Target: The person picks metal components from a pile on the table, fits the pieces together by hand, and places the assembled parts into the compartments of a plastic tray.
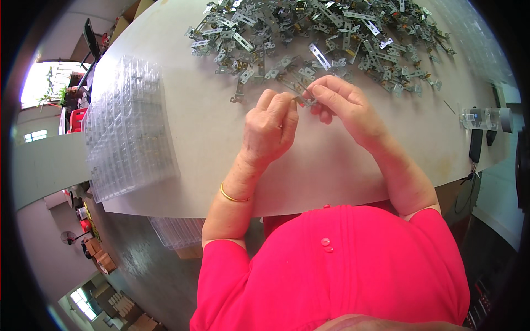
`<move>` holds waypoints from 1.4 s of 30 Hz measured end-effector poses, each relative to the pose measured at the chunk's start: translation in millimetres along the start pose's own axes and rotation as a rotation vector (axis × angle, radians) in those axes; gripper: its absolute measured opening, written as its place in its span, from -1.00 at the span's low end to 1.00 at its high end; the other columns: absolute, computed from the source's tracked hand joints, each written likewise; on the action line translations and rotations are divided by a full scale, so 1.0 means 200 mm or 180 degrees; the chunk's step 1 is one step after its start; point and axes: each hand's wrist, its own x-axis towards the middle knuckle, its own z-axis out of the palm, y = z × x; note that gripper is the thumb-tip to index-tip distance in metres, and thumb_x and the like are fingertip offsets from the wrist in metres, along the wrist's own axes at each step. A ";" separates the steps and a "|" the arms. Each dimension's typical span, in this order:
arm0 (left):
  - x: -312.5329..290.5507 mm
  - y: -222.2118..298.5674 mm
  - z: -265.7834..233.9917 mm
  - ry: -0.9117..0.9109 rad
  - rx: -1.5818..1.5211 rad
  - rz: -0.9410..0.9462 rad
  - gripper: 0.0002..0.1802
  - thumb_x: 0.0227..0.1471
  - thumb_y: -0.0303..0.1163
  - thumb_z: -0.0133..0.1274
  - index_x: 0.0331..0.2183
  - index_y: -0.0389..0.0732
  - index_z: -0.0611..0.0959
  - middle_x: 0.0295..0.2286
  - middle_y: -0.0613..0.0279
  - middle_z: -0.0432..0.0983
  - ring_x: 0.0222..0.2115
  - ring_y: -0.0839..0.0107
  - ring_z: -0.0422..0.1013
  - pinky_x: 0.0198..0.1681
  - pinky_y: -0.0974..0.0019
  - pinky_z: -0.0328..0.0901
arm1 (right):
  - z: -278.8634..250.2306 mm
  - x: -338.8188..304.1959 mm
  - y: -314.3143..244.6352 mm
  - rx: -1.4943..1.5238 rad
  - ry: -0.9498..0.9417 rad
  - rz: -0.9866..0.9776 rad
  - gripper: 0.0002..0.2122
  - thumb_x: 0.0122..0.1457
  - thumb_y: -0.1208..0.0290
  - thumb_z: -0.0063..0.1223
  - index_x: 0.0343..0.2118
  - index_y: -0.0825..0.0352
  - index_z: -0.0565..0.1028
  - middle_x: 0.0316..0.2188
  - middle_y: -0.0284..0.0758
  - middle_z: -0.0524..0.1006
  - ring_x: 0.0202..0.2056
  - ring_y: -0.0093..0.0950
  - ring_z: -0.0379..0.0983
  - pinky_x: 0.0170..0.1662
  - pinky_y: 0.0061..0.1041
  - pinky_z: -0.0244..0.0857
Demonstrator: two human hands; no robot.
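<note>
Head camera shows me the right hand (345, 106) pinching a small metal bracket (310, 102) between thumb and fingers, with the left hand (269, 127) closed in just beside it, though whether that one grips anything I can't tell. I'd judge the piece light, stiff and a bit slick, best held by its flat sides; fingers hide much of its shape, and beyond, the bracket heap (337, 33) runs off the upper edge.
</note>
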 end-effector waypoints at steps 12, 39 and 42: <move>0.00 0.01 0.00 -0.0389 -0.0769 -0.0193 -0.91 0.21 -0.52 0.03 -0.33 -0.33 0.60 -0.58 0.23 0.39 -0.59 0.45 0.33 -0.56 0.38 0.20 | -0.02 0.00 0.01 0.0355 0.0271 -0.1039 -0.94 0.34 0.45 0.07 -0.24 0.30 0.52 -0.26 -0.46 0.56 -0.18 -0.64 0.46 -0.06 -0.60 0.35; 0.01 -0.07 -0.02 -0.0297 -0.3689 -0.1107 -0.46 0.33 -0.29 -0.03 0.22 -0.36 0.37 0.21 -0.01 0.31 0.24 0.21 0.23 0.23 0.08 0.24 | 0.00 0.02 0.06 0.1704 0.0217 -0.0494 -0.87 0.38 0.38 0.03 -0.17 0.32 0.53 -0.24 -0.40 0.56 -0.24 -0.59 0.51 -0.08 -0.50 0.45; 0.00 -0.09 -0.03 -0.0116 -0.3762 -0.1198 -0.55 0.37 -0.24 -0.10 0.14 -0.34 0.46 0.15 -0.02 0.37 0.22 0.20 0.26 0.24 0.08 0.23 | 0.03 0.00 0.05 0.1214 0.0186 -0.0295 -0.85 0.37 0.34 0.05 -0.18 0.31 0.53 -0.27 -0.44 0.55 -0.23 -0.62 0.49 -0.13 -0.54 0.44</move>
